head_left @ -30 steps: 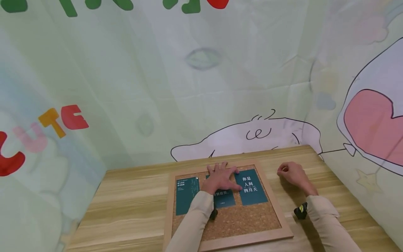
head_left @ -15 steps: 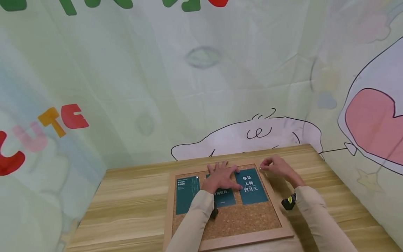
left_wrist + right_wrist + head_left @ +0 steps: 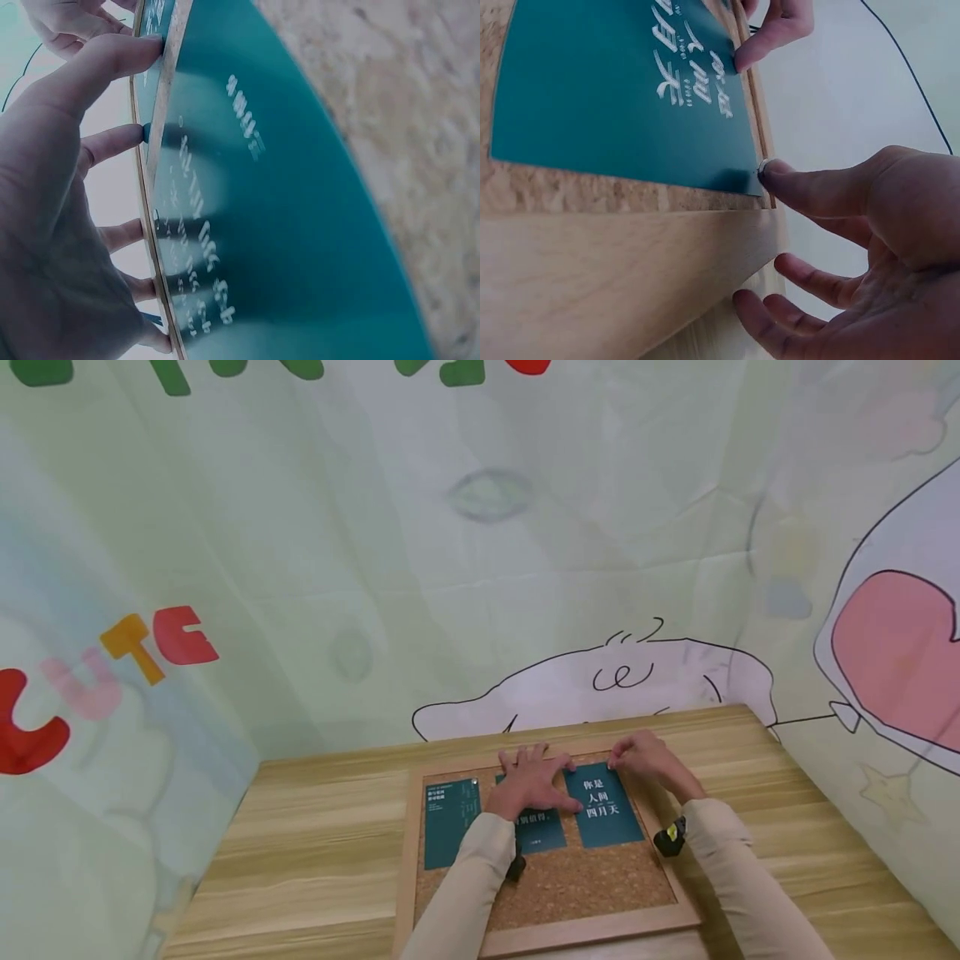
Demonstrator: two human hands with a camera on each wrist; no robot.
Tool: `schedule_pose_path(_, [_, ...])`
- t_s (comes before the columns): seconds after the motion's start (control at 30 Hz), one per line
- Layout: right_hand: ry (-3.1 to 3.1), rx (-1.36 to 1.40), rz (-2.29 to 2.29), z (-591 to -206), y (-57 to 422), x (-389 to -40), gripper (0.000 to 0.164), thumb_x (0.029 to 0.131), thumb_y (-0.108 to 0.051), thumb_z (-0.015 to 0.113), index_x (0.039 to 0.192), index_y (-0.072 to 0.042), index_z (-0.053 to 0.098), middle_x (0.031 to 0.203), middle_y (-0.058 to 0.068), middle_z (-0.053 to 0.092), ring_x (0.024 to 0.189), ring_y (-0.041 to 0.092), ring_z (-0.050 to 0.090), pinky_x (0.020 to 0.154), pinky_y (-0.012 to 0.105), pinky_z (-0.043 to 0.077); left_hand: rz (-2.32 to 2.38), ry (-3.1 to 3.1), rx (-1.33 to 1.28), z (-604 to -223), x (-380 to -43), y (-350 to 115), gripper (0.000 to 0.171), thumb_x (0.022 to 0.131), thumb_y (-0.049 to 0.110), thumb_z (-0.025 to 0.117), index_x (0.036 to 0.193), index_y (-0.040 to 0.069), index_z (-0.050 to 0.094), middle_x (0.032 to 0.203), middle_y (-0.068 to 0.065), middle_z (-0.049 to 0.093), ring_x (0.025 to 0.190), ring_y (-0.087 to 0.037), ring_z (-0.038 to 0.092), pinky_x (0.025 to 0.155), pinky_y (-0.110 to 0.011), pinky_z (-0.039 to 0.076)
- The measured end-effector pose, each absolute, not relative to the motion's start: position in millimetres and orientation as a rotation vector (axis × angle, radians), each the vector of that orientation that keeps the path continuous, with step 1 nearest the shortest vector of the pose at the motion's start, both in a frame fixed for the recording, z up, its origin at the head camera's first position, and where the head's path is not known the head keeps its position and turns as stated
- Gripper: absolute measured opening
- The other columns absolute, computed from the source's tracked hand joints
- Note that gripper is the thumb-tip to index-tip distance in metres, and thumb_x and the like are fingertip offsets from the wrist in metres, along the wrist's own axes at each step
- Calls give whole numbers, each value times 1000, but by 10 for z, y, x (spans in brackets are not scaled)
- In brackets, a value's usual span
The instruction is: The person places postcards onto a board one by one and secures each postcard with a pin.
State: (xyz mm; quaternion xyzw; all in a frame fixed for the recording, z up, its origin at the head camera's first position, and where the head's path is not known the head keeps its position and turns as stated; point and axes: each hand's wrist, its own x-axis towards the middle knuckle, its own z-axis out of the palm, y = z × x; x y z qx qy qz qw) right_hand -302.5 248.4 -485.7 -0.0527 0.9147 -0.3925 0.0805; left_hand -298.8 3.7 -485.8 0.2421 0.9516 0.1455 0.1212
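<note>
A wood-framed cork board (image 3: 570, 893) lies on the table with several teal cards in a row. My left hand (image 3: 528, 785) is spread over the middle card (image 3: 542, 837), its thumb and index finger reaching the left edge of the right card (image 3: 609, 828). At that card's top right corner, my right hand (image 3: 647, 758) pinches a small pale pushpin (image 3: 763, 166), mostly hidden by the thumb. The right wrist view shows the thumb tip right at the corner, with the other fingers beyond the frame. The left card (image 3: 444, 835) has a small pale pin (image 3: 474, 782) in its top right corner.
The wood-grain table (image 3: 315, 843) extends to both sides of the board. A printed fabric backdrop (image 3: 360, 568) hangs behind it. The frame's raised wooden edge (image 3: 615, 277) runs beside the right card.
My right hand has moved left from the table beside the board to the right card's top corner, bringing the pushpin there. The left hand has stayed on the cards.
</note>
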Motion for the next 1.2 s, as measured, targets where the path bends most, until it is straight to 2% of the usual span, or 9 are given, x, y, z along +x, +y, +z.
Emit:
schedule_pose_path(0.17, [2736, -112, -1125, -4856, 2462, -3026, 11, 99, -12, 68, 92, -6, 75, 100, 10, 64, 100, 31, 53, 86, 49, 40, 425, 2771, 704, -4876, -2999, 39, 63, 84, 64, 77, 137, 36, 58, 163, -11, 32, 147, -44, 26, 111, -78, 3])
schedule_pose_path(0.33, [2731, -76, -1086, -4845, 2454, -3089, 13, 99, -13, 69, 89, -7, 74, 95, 8, 65, 97, 29, 54, 85, 45, 40, 431, 2768, 697, -4860, -3013, 49, 63, 83, 64, 78, 136, 36, 59, 162, -11, 32, 146, -44, 27, 111, -77, 4])
schedule_pose_path(0.5, [2678, -32, -1008, -4800, 2452, -3198, 16, 96, -15, 71, 82, -9, 70, 82, 5, 61, 79, 23, 54, 68, 35, 40, 421, 2775, 697, -4858, -3017, 52, 62, 83, 65, 77, 136, 36, 59, 162, -11, 32, 145, -43, 28, 111, -77, 6])
schedule_pose_path(0.6, [2626, -12, -942, -4757, 2438, -3264, 16, 96, -15, 71, 82, -8, 67, 81, 5, 58, 74, 22, 52, 63, 33, 40, 426, 2770, 697, -4864, -3017, 47, 62, 84, 64, 77, 135, 36, 58, 163, -11, 31, 146, -43, 27, 111, -77, 5])
schedule_pose_path(0.77, [2568, 31, -843, -4627, 2367, -3336, 12, 97, -14, 71, 100, -4, 66, 98, 12, 62, 93, 30, 57, 77, 41, 52, 447, 2763, 702, -4865, -3018, 23, 61, 84, 63, 78, 135, 37, 58, 164, -11, 30, 147, -44, 26, 112, -75, 5])
schedule_pose_path(0.87, [2526, 76, -834, -4556, 2312, -3370, 11, 99, -12, 70, 104, -3, 67, 105, 14, 62, 103, 33, 57, 86, 48, 53, 452, 2772, 708, -4859, -3024, 13, 60, 84, 63, 78, 135, 37, 58, 164, -12, 31, 146, -44, 26, 111, -75, 6])
schedule_pose_path(1.1, [2502, 92, -805, -4519, 2256, -3362, 5, 99, -9, 68, 96, -5, 69, 102, 12, 63, 101, 31, 57, 84, 46, 54, 437, 2776, 715, -4878, -3032, 15, 61, 84, 64, 77, 136, 37, 58, 163, -12, 31, 146, -44, 27, 111, -74, 6])
schedule_pose_path(1.2, [2548, 44, -715, -4540, 2250, -3337, 6, 99, -10, 69, 101, -4, 70, 103, 12, 65, 97, 30, 59, 81, 45, 56, 435, 2770, 715, -4892, -3027, 34, 62, 84, 64, 77, 136, 37, 58, 163, -12, 31, 146, -44, 27, 111, -75, 6])
